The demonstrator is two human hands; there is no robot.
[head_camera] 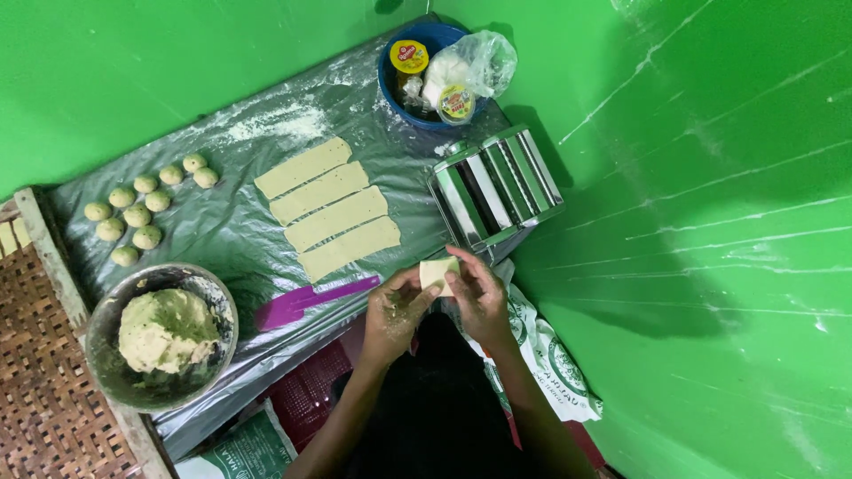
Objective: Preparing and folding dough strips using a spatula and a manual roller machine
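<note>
- Both hands met at the surface's near edge, just in front of the pasta roller [494, 184]: the left hand [397, 306] and right hand [479, 297] each had their grip pinched on a small pale dough piece [437, 270], held up off the plastic sheet [231, 222].
- The piece looked soft and thin; pinched from two sides, it could probably stretch or tear.
- Floury fingers might have let it slip onto the dark lap below.
- Four flat dough strips [333, 208] lay mid-surface, close to the left wrist; a careless sweep could have dragged or creased them.
- The purple scraper [311, 300] rested at the near edge, just beside the left hand, and seemed easy to knock off.
- The metal bowl [106, 355] of dough sat at the near-left corner, well apart.
</note>
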